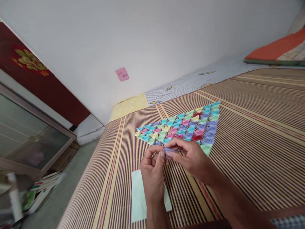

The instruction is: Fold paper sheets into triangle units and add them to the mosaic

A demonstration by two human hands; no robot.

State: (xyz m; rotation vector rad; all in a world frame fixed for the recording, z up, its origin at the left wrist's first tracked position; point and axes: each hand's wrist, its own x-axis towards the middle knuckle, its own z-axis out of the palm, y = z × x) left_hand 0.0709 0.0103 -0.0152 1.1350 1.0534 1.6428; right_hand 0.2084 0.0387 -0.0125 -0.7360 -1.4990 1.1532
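Between the fingertips of both hands is a small folded piece of purple paper (168, 150). My left hand (153, 163) pinches its left end, thumb against forefinger. From the other side, my right hand (188, 154) grips it, also pinching. Just beyond the hands lies a triangular arrangement of many folded paper pieces (186, 124) in blue, green, pink, yellow, red and purple; its near edge is partly hidden by my fingers. A pale green paper sheet (138, 197) lies under my left wrist, which covers its middle.
The striped bamboo mat (250, 152) covers the bed, with patterned cloth (181, 86) along the wall. An orange folded quilt (274, 47) sits far right. On the wall is a pink note (122, 74). A glass-paned door (30, 130) and floor clutter (38, 190) are at left.
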